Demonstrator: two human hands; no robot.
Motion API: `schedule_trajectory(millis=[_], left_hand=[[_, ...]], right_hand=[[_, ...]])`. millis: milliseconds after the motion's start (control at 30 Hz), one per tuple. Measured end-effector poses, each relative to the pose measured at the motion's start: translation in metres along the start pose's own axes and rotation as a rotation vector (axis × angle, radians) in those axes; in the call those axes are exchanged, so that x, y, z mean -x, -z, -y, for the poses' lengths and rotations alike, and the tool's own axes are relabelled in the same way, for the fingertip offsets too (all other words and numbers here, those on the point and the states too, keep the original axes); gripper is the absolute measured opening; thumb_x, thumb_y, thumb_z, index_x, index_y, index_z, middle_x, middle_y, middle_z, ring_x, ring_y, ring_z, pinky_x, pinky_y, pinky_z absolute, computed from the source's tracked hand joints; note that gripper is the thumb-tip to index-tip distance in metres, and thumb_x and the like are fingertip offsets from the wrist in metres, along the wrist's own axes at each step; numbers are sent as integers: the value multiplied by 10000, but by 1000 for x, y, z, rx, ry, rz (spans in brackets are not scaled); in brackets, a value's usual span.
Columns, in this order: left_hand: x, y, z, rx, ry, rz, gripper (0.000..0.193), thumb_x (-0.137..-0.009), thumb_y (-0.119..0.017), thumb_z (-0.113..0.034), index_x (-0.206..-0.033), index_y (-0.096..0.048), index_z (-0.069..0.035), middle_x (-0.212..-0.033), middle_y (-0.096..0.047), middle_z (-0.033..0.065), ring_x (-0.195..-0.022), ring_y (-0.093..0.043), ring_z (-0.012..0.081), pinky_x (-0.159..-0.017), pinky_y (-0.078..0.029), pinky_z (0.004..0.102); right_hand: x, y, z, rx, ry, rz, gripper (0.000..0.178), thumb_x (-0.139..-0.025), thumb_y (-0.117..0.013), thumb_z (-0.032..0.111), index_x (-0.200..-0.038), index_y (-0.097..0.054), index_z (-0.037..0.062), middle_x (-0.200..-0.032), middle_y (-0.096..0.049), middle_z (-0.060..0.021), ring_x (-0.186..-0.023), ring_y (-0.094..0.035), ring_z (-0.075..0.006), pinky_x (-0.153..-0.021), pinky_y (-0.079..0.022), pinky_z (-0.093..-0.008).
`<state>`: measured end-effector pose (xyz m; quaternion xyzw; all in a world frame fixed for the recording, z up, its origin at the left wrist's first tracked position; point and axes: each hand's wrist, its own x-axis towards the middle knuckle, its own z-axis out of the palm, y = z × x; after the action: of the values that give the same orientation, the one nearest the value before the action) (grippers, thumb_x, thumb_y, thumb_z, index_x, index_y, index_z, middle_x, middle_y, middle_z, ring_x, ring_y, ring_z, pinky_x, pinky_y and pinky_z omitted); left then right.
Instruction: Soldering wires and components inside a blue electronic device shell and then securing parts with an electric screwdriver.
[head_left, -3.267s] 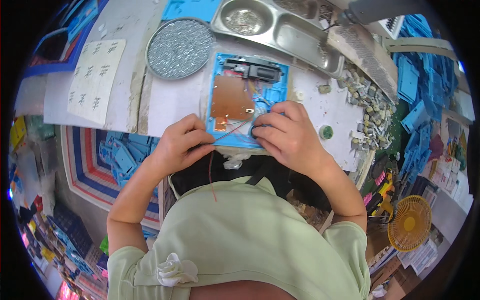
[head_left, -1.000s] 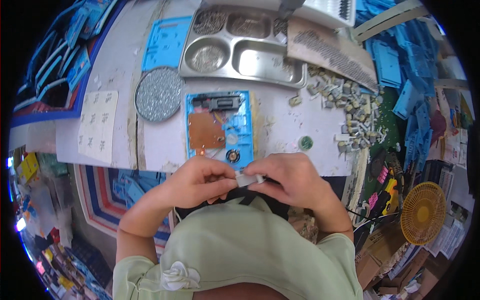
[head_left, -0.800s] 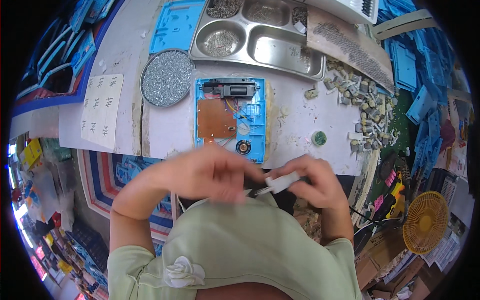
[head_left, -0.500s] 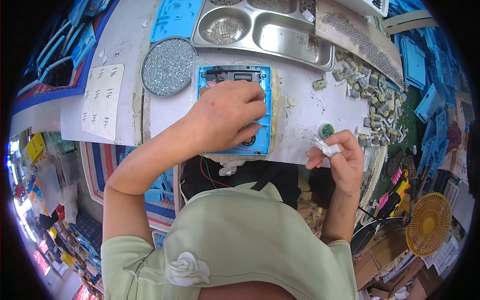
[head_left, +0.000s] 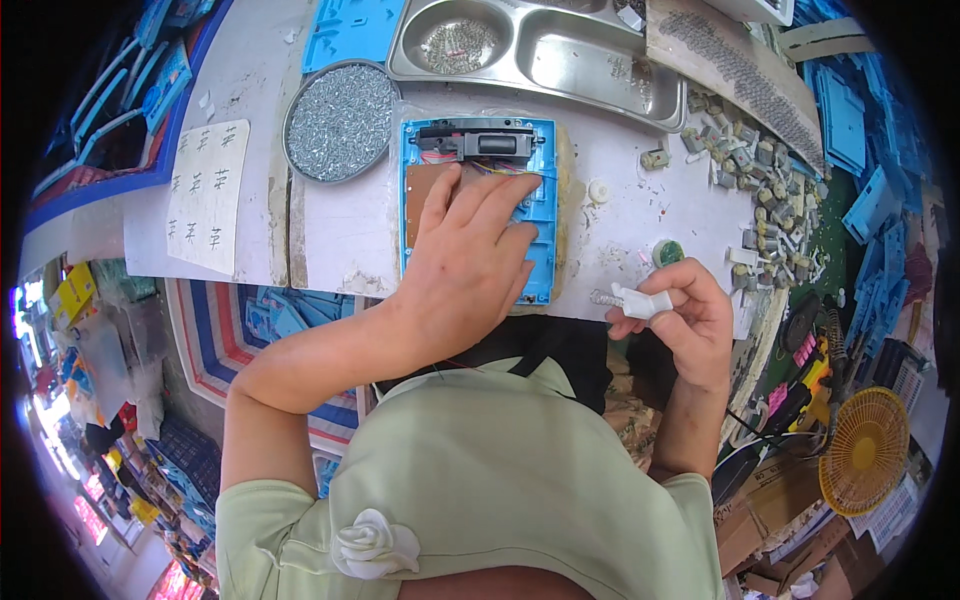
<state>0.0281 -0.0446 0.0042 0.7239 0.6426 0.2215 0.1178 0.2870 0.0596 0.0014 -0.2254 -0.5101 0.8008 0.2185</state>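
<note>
A blue plastic casing (head_left: 546, 215) lies in front of me, with a black module (head_left: 495, 143) along its far edge and a brown circuit board (head_left: 418, 190) at its left side. Over the casing's middle rests my left hand (head_left: 465, 255), its fingers stretched apart across the board and the wires. Whether its fingertips press on any part is hard to tell. Off to the right, my right hand (head_left: 690, 315) pinches a small white plastic part (head_left: 640, 302) with a metal spring (head_left: 604, 297) sticking out of its left end. Beyond that hand sits a small round green-filled container (head_left: 667, 253).
A round dish of small metal screws (head_left: 338, 125) stands at the left, near a paper sheet (head_left: 208, 200). At the back is a metal compartment tray (head_left: 590, 65). Several small motors (head_left: 760, 200) lie heaped at the right, beside a board of small metal pieces (head_left: 735, 80).
My left hand has shifted toward me and its fingers have spread, uncovering the black module and brown board. The white part in my right hand has turned, its spring now pointing left.
</note>
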Motion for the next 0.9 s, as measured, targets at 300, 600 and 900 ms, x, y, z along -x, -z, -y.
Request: schedule_trajectory(millis=[300,600,900], left_hand=[[-5,-5,-3,-47,30,-27,230,-800,-731,-116,-1011,-660,-59,-1388,-551,153,-1266,-515,352,-1153,-250,585],[2,-2,3,-39,34,-82,233,-772,-768,-140,-985,-698,-76,-1363,-574,124,-1246,-531,327,-1163,-231,579],[-2,10,11,-155,34,-54,218,-743,-778,-126,-938,-692,-79,-1284,-596,107,-1207,-542,325,-1141,-276,556]], right_hand=[[1,0,2,24,-26,-59,262,-982,-636,54,-1198,-541,-60,-1022,-717,-207,-887,-729,-243,-796,-589,-338],[-2,0,1,34,-44,-58,252,-979,-640,54,-1189,-550,-54,-1016,-721,-199,-878,-724,-235,-789,-585,-336],[-4,2,0,45,-60,-54,243,-970,-633,30,-1185,-559,-55,-1001,-719,-190,-876,-719,-229,-785,-586,-331]])
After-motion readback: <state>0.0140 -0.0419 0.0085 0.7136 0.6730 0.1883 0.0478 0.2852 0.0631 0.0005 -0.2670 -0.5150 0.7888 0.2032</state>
